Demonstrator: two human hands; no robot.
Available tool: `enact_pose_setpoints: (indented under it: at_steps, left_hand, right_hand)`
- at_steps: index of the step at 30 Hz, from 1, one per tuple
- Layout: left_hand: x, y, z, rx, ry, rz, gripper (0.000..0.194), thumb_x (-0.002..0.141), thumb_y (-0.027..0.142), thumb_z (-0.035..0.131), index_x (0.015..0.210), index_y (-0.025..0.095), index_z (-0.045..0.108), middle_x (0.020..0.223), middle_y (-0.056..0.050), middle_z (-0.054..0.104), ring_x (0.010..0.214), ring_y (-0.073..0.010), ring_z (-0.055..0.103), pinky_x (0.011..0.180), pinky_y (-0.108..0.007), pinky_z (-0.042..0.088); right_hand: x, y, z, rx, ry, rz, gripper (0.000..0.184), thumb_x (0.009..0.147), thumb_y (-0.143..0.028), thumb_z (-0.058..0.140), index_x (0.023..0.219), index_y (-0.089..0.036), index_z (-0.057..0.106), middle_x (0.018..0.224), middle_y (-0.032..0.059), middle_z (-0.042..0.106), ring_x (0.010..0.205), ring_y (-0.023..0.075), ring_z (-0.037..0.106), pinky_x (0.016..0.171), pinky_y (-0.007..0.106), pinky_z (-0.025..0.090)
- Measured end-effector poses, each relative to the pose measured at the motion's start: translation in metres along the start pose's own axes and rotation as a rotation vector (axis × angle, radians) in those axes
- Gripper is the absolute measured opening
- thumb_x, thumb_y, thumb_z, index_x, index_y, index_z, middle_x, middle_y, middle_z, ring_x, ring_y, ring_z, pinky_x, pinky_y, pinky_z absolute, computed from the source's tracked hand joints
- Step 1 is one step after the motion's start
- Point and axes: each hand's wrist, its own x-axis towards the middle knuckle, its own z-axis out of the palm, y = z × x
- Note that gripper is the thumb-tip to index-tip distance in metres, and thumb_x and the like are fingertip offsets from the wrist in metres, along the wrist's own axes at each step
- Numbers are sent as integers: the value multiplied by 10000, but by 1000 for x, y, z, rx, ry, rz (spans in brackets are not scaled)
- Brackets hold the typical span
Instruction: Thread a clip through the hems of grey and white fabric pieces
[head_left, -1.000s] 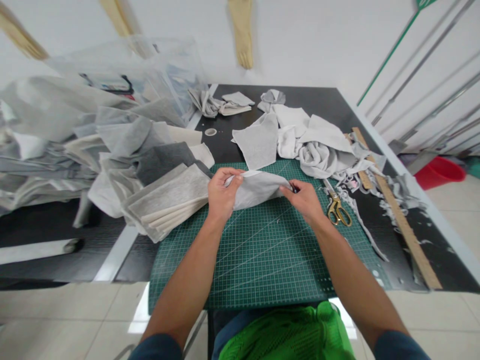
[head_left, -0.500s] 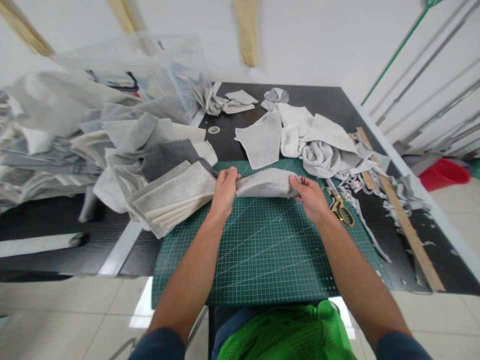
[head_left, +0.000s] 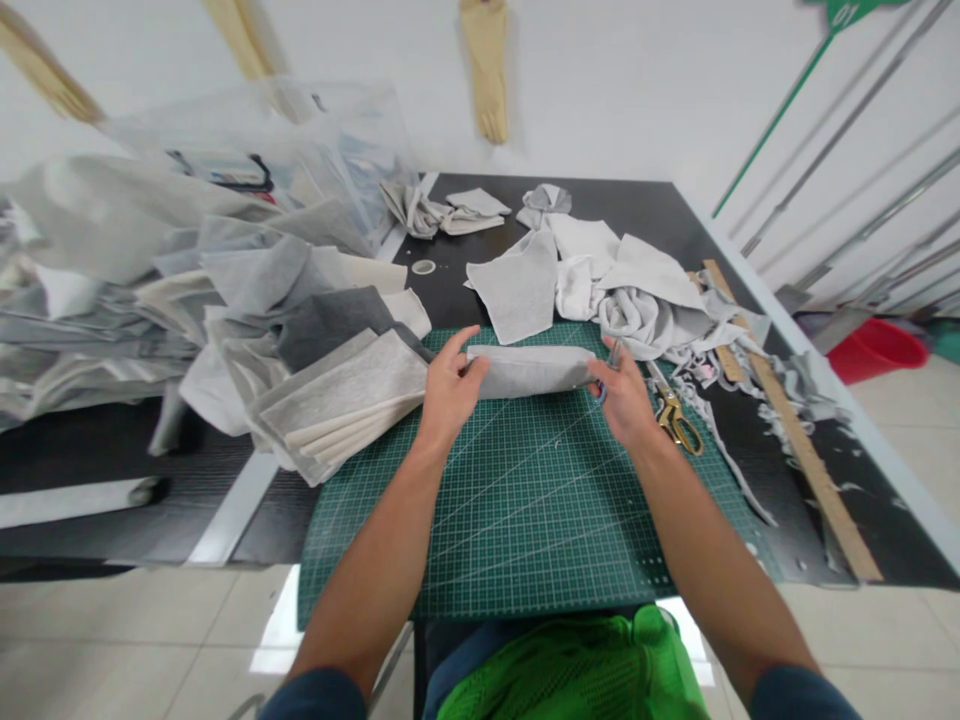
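Note:
A folded strip of grey cloth (head_left: 534, 370) lies flat across the upper part of the green cutting mat (head_left: 517, 500). At its left end is my left hand (head_left: 450, 385), thumb pressed on the cloth and index finger stretched away. My right hand (head_left: 624, 395) pinches the right end. Something small with a grey metal-looking part and a blue part also sits in my right hand; its kind is mostly hidden by the fingers. Gold-handled scissors (head_left: 679, 425) lie just right of that hand. Beside my left hand fans a stack of grey and cream cloth pieces (head_left: 352, 385).
A large heap of cloth (head_left: 225, 250) covers the left, before a clear plastic bin (head_left: 337, 140). White and grey cloths (head_left: 645, 290) lie at the back right. A wooden ruler (head_left: 814, 450) and scraps line the right edge. A tape ring (head_left: 424, 267) lies behind.
The cloth strip has gone from bulging between my hands to lying flatter and straighter. My left index finger and thumb have spread apart. The view has shifted slightly.

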Motion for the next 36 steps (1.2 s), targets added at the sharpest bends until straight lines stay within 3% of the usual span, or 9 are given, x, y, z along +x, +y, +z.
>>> enact_pose_setpoints:
  at_steps: [3, 7, 13, 16, 20, 23, 26, 32, 36]
  left_hand:
    - [2, 3, -3, 86, 56, 48, 321, 882, 217, 615, 1173, 269, 741, 736, 12, 638, 631, -161, 556, 692, -328, 501]
    - [1, 10, -5, 216, 45, 115, 389, 775, 87, 623, 1109, 239, 754, 1018, -33, 733, 881, -212, 652, 913, -394, 523]
    - [-2, 32, -9, 397, 157, 195, 124, 795, 183, 667, 868, 220, 760, 1019, -74, 655, 1057, -266, 611, 1024, -446, 472]
    - [-2, 41, -12, 310, 208, 190, 61, 756, 182, 674, 701, 208, 669, 1026, -65, 655, 1080, -268, 592, 1004, -432, 462]
    - [2, 40, -14, 12, 156, -23, 140, 839, 243, 608, 704, 219, 579, 716, 2, 570, 716, -182, 546, 655, -311, 429]
    - [4, 37, -17, 4, 177, -77, 138, 873, 296, 622, 764, 228, 573, 677, 26, 512, 646, -161, 479, 586, -286, 355]
    - [4, 36, -29, 102, 188, -14, 95, 899, 292, 614, 836, 228, 582, 733, 23, 544, 691, -163, 493, 629, -288, 367]
    - [5, 32, -74, 231, 352, 45, 33, 913, 248, 592, 906, 224, 570, 794, 17, 548, 771, -173, 511, 729, -301, 385]
    - [5, 26, -109, 190, 523, 15, 158, 873, 155, 553, 1006, 240, 565, 908, -2, 569, 858, -185, 549, 802, -318, 424]
  right_hand:
    - [-1, -2, -4, -263, -66, -205, 675, 794, -331, 662, 1445, -264, 499, 936, 13, 641, 738, 181, 538, 687, 326, 464]
    - [-3, -7, -7, -672, -150, -445, 381, 803, -262, 655, 1177, -221, 719, 993, 79, 667, 940, 268, 564, 902, 429, 467]
    - [-1, -18, -10, -725, -116, -554, 183, 858, -264, 622, 981, -214, 748, 1082, 111, 659, 1064, 291, 560, 989, 460, 427]
    - [-2, -26, -11, -552, -181, -466, 158, 882, -356, 625, 920, -219, 694, 1032, 68, 660, 963, 240, 581, 876, 382, 456]
    - [-7, -32, -4, -302, -213, -247, 346, 883, -558, 640, 808, -227, 575, 690, -37, 489, 650, 148, 445, 613, 272, 356]
    - [-6, -31, 10, -208, -201, -164, 460, 839, -677, 642, 811, -223, 567, 685, -50, 476, 629, 129, 410, 585, 254, 323]
    - [-2, -29, 27, -180, -198, -135, 519, 815, -729, 630, 808, -212, 581, 701, -47, 515, 647, 123, 426, 592, 242, 333]
    - [-2, -25, 75, -86, -342, -5, 571, 746, -592, 741, 1150, -209, 615, 755, -47, 603, 644, 123, 493, 600, 240, 377]
    - [2, -17, 122, -103, -385, -74, 634, 717, -387, 738, 1294, -204, 549, 840, -30, 655, 662, 120, 534, 631, 244, 422]
